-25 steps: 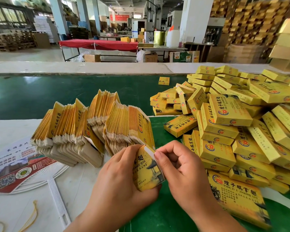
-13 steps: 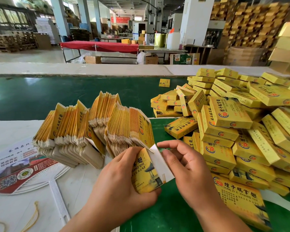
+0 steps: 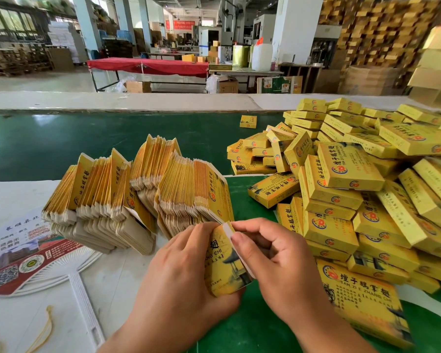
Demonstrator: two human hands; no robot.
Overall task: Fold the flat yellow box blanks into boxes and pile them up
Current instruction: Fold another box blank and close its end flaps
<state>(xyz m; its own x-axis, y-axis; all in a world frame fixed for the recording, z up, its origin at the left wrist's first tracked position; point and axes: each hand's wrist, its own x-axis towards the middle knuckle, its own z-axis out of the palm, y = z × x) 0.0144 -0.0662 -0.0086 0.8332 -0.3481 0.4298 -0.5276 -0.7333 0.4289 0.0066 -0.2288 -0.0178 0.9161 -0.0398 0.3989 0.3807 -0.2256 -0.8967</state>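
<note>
Hands meet over the near edge of the tabletop (image 3: pixel 15 200), both on one yellow box blank (image 3: pixel 224 266). The left hand (image 3: pixel 178 281) grips the blank from its left side, fingers curled round it and the thumb lying along its printed face. The right hand (image 3: pixel 278 261) pinches the white flap (image 3: pixel 229 229) at the blank's top corner between thumb and forefinger, the other fingers curled in below. The blank is half opened and held tilted, just above the green mat (image 3: pixel 239 324).

Just behind the hands, a thick row of flat blanks (image 3: pixel 143 194) stands on edge and leans toward the left, touching the held blank's upper corner or nearly so. To the right, a loose heap of folded boxes (image 3: pixel 354 189) covers the right side of the tabletop and runs back toward the far edge; one larger box (image 3: pixel 362 299) lies flat at the near right, beside the right wrist. A single small box (image 3: pixel 248 121) sits alone on the green belt (image 3: pixel 87 141) behind. At the near left corner lies a printed hand fan (image 3: pixel 31 263), with a yellow rubber band (image 3: pixel 43 332) near it.
</note>
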